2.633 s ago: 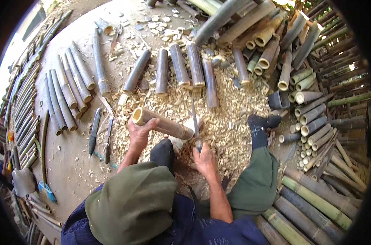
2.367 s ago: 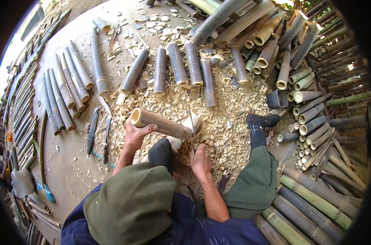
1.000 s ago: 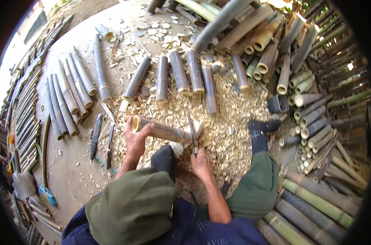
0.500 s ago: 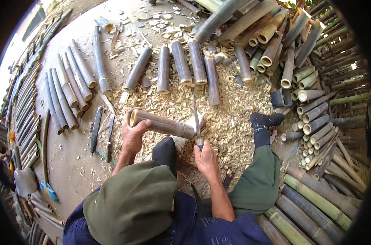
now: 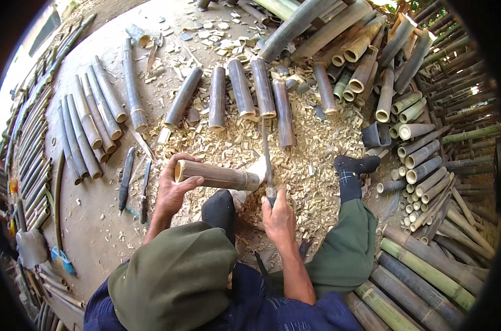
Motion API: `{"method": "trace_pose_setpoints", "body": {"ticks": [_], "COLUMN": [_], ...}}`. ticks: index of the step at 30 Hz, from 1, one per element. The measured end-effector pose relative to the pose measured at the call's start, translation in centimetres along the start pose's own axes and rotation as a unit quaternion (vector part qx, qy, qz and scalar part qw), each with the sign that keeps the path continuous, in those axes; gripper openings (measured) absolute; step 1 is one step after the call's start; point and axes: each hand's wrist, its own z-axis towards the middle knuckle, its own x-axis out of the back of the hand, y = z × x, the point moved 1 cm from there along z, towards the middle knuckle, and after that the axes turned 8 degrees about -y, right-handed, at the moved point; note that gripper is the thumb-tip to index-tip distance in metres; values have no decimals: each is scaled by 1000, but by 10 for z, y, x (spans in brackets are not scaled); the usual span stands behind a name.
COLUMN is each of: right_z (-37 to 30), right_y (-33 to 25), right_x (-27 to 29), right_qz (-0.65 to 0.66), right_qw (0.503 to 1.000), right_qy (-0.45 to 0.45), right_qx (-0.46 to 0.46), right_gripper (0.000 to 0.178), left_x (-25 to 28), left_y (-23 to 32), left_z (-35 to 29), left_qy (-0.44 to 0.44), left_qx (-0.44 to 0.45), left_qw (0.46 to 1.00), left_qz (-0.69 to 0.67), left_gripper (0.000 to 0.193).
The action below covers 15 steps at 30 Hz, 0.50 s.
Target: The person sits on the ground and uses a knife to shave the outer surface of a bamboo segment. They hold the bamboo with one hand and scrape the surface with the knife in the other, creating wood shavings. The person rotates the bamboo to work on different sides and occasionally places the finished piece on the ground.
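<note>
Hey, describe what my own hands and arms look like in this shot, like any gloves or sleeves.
Your left hand and right hand are both ungloved. The right forearm is bare up to dark blue fabric with pale marks; I can't tell if that sleeve is short or rolled.

Bamboo tube point(image 5: 220, 175): brown, hollow, slightly slanted, 1 open end facing left
Knife point(image 5: 267, 160): long, narrow, greyish, pointing away, beside tube's right end
</note>
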Motion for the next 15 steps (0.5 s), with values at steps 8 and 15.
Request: {"method": "trace_pose_setpoints", "body": {"ticks": [8, 15], "right_z": [10, -21], "right_y": [74, -42], "right_x": [-55, 31], "right_qz": [-36, 82], "right_qw": [997, 995], "right_qy": [-37, 39], "right_qx": [-65, 37], "right_gripper": [33, 31], "left_x": [-24, -15], "left_y": [26, 39], "left_z": [-1, -9], "left_qy": [-68, -28], "left_qx": [20, 97], "left_qw": [986, 990], "left_qz": [152, 97], "left_gripper": [59, 48]}}
